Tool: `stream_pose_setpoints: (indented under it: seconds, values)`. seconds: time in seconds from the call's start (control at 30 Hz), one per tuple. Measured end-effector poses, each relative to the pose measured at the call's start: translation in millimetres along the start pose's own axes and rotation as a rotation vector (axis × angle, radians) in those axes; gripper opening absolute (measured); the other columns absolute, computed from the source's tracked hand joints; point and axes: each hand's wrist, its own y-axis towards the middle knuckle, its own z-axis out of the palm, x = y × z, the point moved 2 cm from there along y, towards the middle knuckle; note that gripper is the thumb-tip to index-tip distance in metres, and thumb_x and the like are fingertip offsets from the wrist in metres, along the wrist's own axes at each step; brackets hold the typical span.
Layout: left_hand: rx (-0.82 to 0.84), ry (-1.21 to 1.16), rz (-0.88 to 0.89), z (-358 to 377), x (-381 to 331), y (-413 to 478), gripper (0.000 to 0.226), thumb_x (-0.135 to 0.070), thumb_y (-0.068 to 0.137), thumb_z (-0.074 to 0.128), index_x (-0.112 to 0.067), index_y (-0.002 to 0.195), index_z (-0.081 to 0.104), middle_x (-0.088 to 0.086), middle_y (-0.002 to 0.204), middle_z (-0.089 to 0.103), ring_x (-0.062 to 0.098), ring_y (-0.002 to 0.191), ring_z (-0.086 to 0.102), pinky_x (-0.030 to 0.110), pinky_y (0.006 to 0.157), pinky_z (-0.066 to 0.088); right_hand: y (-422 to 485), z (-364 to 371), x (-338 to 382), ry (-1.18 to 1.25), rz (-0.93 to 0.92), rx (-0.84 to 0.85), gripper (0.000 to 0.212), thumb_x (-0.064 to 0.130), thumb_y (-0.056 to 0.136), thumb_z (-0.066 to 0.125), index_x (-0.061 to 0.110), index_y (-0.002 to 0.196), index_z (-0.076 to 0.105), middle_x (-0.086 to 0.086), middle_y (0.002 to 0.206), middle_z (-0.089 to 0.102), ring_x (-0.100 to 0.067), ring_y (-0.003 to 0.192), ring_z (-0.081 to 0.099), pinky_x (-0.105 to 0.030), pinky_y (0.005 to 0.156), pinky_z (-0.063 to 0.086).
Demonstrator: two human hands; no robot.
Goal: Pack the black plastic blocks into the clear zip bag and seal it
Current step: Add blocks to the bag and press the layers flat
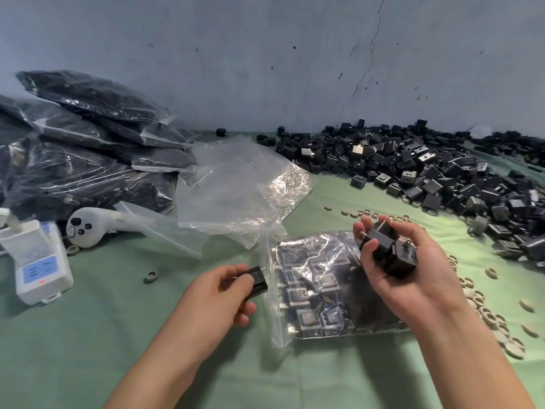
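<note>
A clear zip bag [312, 293] lies on the green table in front of me, partly filled with black plastic blocks laid in rows, its open mouth facing left. My left hand [224, 293] pinches one black block [256, 281] right at the bag's mouth. My right hand [404, 270] hovers above the bag's right part and grips a few black blocks [389, 252]. A large heap of loose black blocks [427, 172] covers the table at the back right.
Empty clear bags [236, 184] lie crumpled behind the filled one. Packed bags of blocks [82, 149] are stacked at the back left. A white scale [41, 261] and a white handheld device [97, 222] sit at the left. Small beige rings [486, 314] are scattered at the right.
</note>
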Motion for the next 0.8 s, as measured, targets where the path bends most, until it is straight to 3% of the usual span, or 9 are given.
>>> stream_pose_setpoints:
  seconds: [0.13,0.3,0.47,0.67,0.8]
  values:
    - [0.065,0.015,-0.046,14.1,6.3,-1.9,0.011,-0.009,0.097,0.059,-0.017,0.104,0.063,-0.006,0.067,0.072,0.008,0.053,0.062,0.02,0.047,0.05,0.3,-3.6,2.1,0.008,-0.015,-0.012,0.014,0.014,0.092,0.059,0.008,0.103,0.064,-0.014,0.114,0.072,-0.028,0.096,0.072,-0.023,0.055,0.057]
    - [-0.019,0.148,0.015,18.3,8.3,5.1,0.013,-0.014,0.097,0.059,-0.018,0.109,0.064,0.0,0.085,0.07,0.003,0.051,0.06,0.022,0.052,0.05,-1.8,-5.4,3.8,0.013,-0.011,-0.01,0.012,0.013,0.092,0.058,0.007,0.098,0.066,-0.015,0.113,0.072,-0.028,0.097,0.072,-0.023,0.055,0.057]
    - [0.086,0.09,0.035,25.5,7.6,-0.4,0.012,-0.02,0.097,0.06,-0.025,0.101,0.069,-0.012,0.072,0.072,0.002,0.056,0.061,0.016,0.052,0.049,-2.0,-6.8,9.3,0.018,-0.025,-0.014,0.012,0.014,0.092,0.058,0.009,0.103,0.063,-0.013,0.115,0.071,-0.028,0.095,0.072,-0.023,0.055,0.056]
    - [0.138,0.121,0.012,38.1,9.7,0.4,0.05,-0.013,0.102,0.046,-0.047,0.079,0.076,-0.007,0.069,0.072,0.007,0.058,0.061,0.02,0.056,0.049,-2.0,-6.0,10.9,0.03,-0.024,-0.006,0.01,0.013,0.092,0.057,0.01,0.101,0.062,-0.013,0.112,0.072,-0.029,0.095,0.072,-0.023,0.054,0.056]
    - [0.119,0.151,-0.022,40.1,7.5,1.6,0.045,-0.01,0.1,0.045,-0.034,0.082,0.079,-0.001,0.069,0.071,0.01,0.055,0.057,0.023,0.053,0.045,-3.5,-6.5,11.4,0.03,-0.018,0.001,0.009,0.012,0.092,0.058,0.009,0.098,0.063,-0.014,0.109,0.073,-0.029,0.095,0.072,-0.023,0.054,0.056]
